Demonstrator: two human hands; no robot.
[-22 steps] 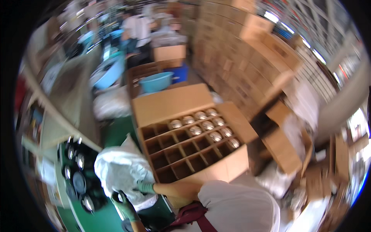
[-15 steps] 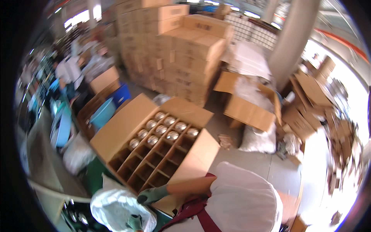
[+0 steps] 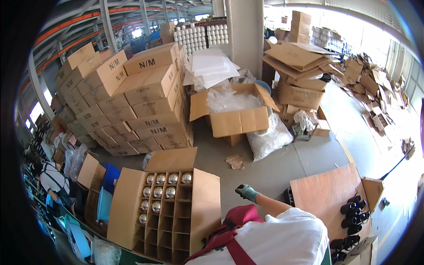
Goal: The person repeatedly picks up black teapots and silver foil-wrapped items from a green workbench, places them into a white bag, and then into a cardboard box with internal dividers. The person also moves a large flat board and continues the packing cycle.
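My right hand (image 3: 247,193), in a green work glove with darker fingers, hangs over the grey floor to the right of an open carton. No object shows in it, and its fingers look loosely bent and apart. My left hand is out of the picture. The open carton (image 3: 206,207) has cardboard dividers forming a grid of cells. Shiny silver round pieces (image 3: 170,192) fill cells at its far side and along its left; the near and right cells hold nothing. The carton's flaps are spread outward, away from my hand.
Stacked closed cartons (image 3: 145,101) rise beyond the open one. An open box of clear plastic (image 3: 238,119) stands farther right, beside a white sack (image 3: 270,139). At right, black cups (image 3: 353,212) stand on a wooden board (image 3: 322,190). A person (image 3: 55,179) works at far left near blue basins (image 3: 104,204).
My view has swung right. My right hand has left the white plastic bag and moved right, past the carton. My left hand and that bag have gone out of view.
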